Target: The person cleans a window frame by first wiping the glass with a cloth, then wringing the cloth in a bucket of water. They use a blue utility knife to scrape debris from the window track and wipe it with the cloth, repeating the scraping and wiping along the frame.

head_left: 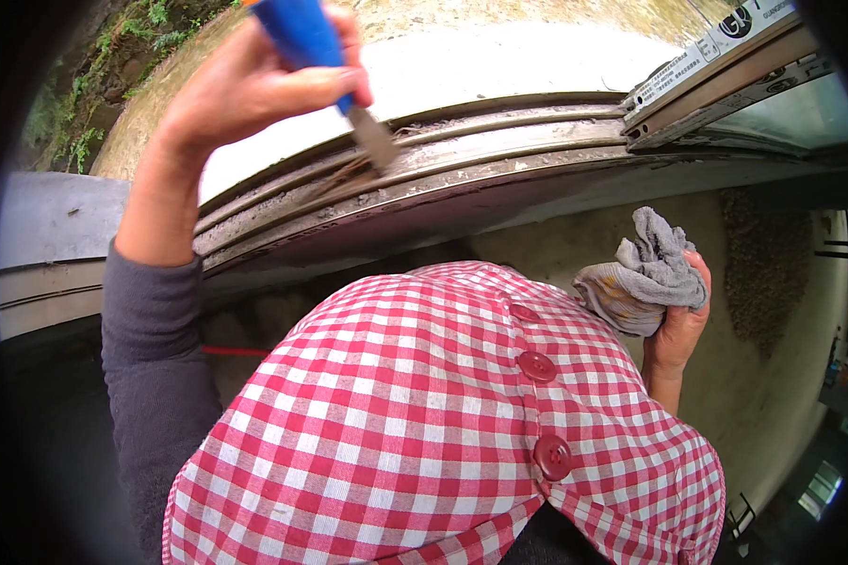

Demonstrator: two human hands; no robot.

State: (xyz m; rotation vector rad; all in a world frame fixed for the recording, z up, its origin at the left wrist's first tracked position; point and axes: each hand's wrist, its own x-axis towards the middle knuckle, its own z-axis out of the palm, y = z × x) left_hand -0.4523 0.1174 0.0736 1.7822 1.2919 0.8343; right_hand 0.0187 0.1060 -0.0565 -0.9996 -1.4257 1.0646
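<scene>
My left hand [261, 92] grips the blue handle [300, 35] of a flat brush, upper left of the middle. The brush's metal ferrule [374, 141] slants down to a dusty aluminium window track [495, 145]. Its brownish bristles [346, 175] are blurred and seem bent leftward against the grooves. Grey dirt and crumbs lie along the track. On the right, my right hand [682, 325] holds a bunched grey cloth [643, 275] with yellowish stains, away from the track and beside my checked apron.
A sliding window sash [714, 78] with printed protective film stands at the track's right end. Outside lie a bright white ledge [516, 60] and green plants [131, 42]. Below the sill is a floor [558, 240], with a dark brown heap [763, 275] at right.
</scene>
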